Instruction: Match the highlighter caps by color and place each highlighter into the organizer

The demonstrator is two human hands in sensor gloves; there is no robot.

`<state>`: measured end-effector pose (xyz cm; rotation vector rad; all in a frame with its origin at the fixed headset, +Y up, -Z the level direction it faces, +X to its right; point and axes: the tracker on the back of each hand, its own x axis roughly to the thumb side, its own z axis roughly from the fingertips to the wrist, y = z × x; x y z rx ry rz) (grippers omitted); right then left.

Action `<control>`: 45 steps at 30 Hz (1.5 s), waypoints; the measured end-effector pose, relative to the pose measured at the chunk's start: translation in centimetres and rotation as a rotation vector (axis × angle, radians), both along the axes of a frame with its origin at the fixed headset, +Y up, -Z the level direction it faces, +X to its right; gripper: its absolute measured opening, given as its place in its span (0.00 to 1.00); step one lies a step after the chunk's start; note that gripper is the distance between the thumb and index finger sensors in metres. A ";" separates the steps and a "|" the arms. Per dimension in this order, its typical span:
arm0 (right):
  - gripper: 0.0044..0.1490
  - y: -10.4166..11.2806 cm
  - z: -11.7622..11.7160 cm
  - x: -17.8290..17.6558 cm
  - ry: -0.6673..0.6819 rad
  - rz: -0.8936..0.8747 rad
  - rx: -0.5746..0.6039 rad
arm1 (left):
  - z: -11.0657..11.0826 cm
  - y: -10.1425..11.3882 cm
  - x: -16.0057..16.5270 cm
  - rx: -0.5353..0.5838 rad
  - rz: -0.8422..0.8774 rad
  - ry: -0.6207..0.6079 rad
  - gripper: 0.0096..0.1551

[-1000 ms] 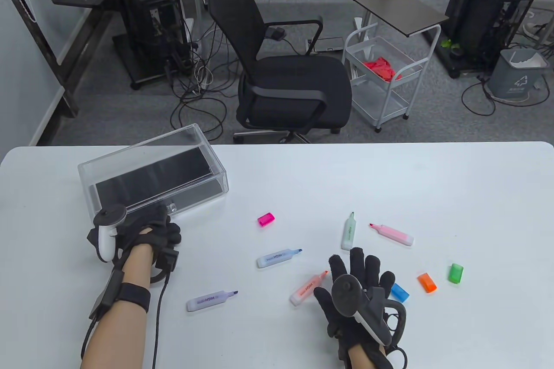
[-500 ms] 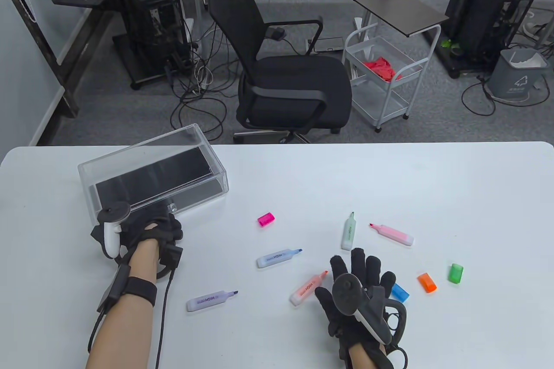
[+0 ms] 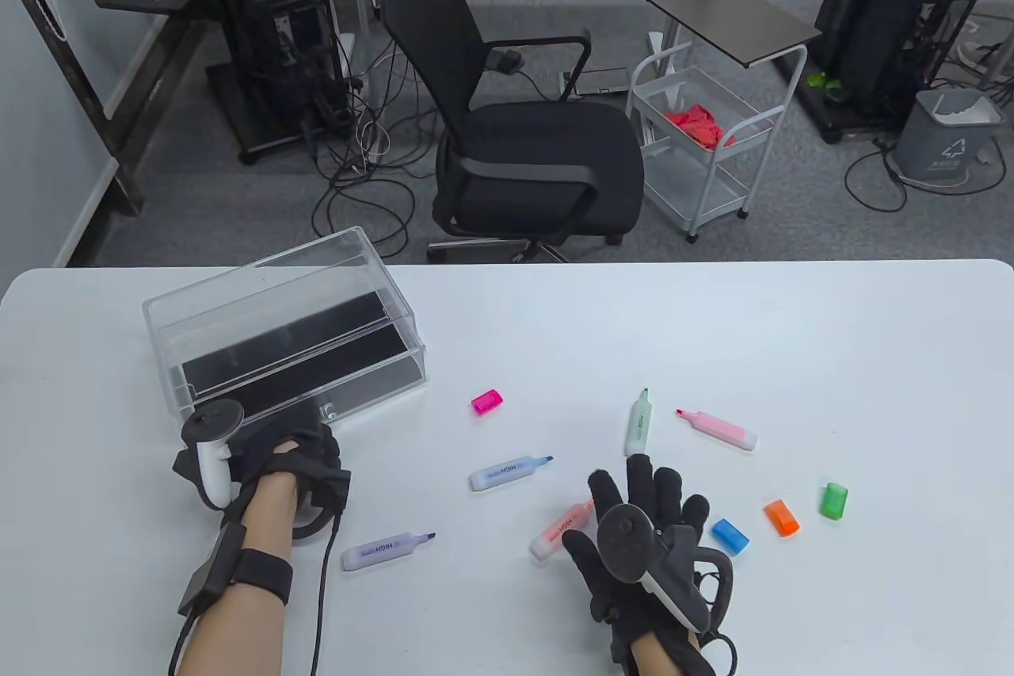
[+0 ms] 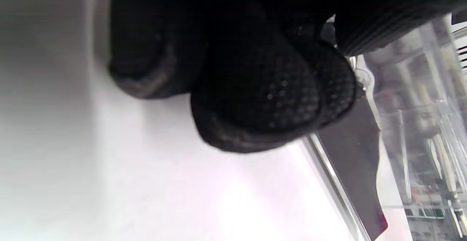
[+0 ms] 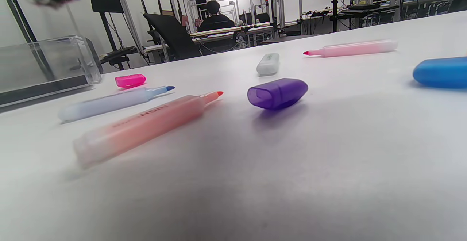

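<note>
Table view: organizer (image 3: 285,327) drawer pulled out further by left hand (image 3: 297,448).

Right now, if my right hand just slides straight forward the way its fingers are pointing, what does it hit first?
Probably the purple cap: the right wrist view shows it lying just ahead of the right hand, hidden under the fingers in the table view. Beyond it lies the green highlighter. Depth is hard to judge.
</note>
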<state>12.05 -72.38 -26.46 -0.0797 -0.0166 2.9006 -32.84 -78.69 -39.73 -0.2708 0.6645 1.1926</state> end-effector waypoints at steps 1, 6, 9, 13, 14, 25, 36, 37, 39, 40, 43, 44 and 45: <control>0.50 0.1 0.0 -0.1 0.005 -0.003 0.002 | 0.5 0.0 0.2 0.001 -0.004 0.001 0.33; 0.49 0.2 0.2 -0.6 0.026 -0.005 0.007 | 2.2 0.1 0.9 0.005 -0.029 -0.015 0.33; 0.49 0.3 0.2 -0.9 0.036 -0.007 0.008 | 2.7 0.2 1.2 0.005 -0.050 -0.017 0.33; 0.49 0.3 0.1 -1.1 0.047 -0.008 0.007 | 3.0 0.2 1.7 -0.001 -0.026 -0.025 0.33; 0.49 0.3 0.1 -1.2 0.049 -0.008 0.005 | 3.1 0.2 1.7 0.003 -0.042 -0.023 0.33; 0.49 0.3 -0.1 -1.3 0.063 -0.020 -0.004 | 4.6 2.5 2.8 0.013 -0.389 -0.175 0.45; 0.49 0.5 0.3 -2.1 0.094 -0.022 0.004 | 9.1 8.0 9.8 0.150 -0.979 -0.674 0.44; 0.49 0.5 0.3 -2.1 0.098 -0.023 0.004 | 9.7 7.8 10.6 0.130 -0.978 -0.726 0.46; 0.49 0.4 0.4 -2.2 0.104 -0.022 0.002 | 10.2 7.2 11.4 0.105 -0.983 -0.801 0.47; 0.49 0.4 0.4 -2.2 0.108 -0.021 0.001 | 10.4 6.7 11.9 0.091 -0.975 -0.856 0.48; 0.49 0.4 0.4 -2.3 0.113 -0.020 0.002 | 10.6 5.6 12.5 0.022 -0.966 -0.936 0.51; 0.49 0.4 0.3 -2.3 0.115 -0.021 0.001 | 10.6 5.1 12.7 0.002 -0.975 -0.949 0.52; 0.49 0.4 0.3 -2.3 0.117 -0.021 0.000 | 10.6 4.7 12.8 -0.014 -0.979 -0.958 0.52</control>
